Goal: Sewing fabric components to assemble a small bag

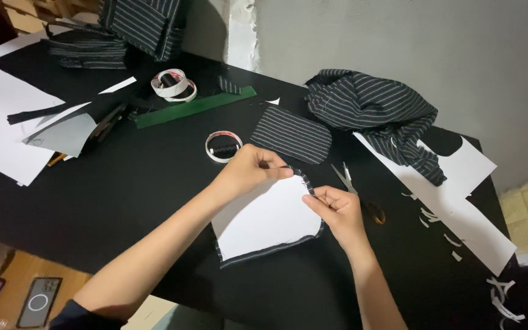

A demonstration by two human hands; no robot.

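Our forearms cross the near edge of the black surface (123, 183), the largest thing in view, which carries everything else. On it, well to the right and back, lies a heap of dark pinstriped cloth (374, 110); white paper sheets (1, 122) cover the far left, and another long white sheet (459, 201) runs down the right side beneath that heap, with small white paper snippets scattered near it.

Between our hands sits the white pattern piece (267, 220), laid over striped fabric whose edge shows as a dark rim along its bottom and right side. Its straight edge lies toward us; its rounded end points away, toward the upper right, and its long axis runs on a slant from lower left to upper right.

Our left hand (249, 171) has its grip pressed together, pinching the striped fabric edge at the top of the piece. Our right hand (337, 211) pinches the same folded rim at the upper right corner, finger and thumb closed on it.

Just beyond lies a finished striped pocket shape (291, 134), beside a roll of white tape (223, 146). Scissors (346, 178) rest just behind our right hand, partly hidden by it. Farther back lie a green ruler (194, 107) and a second tape roll (174, 84).
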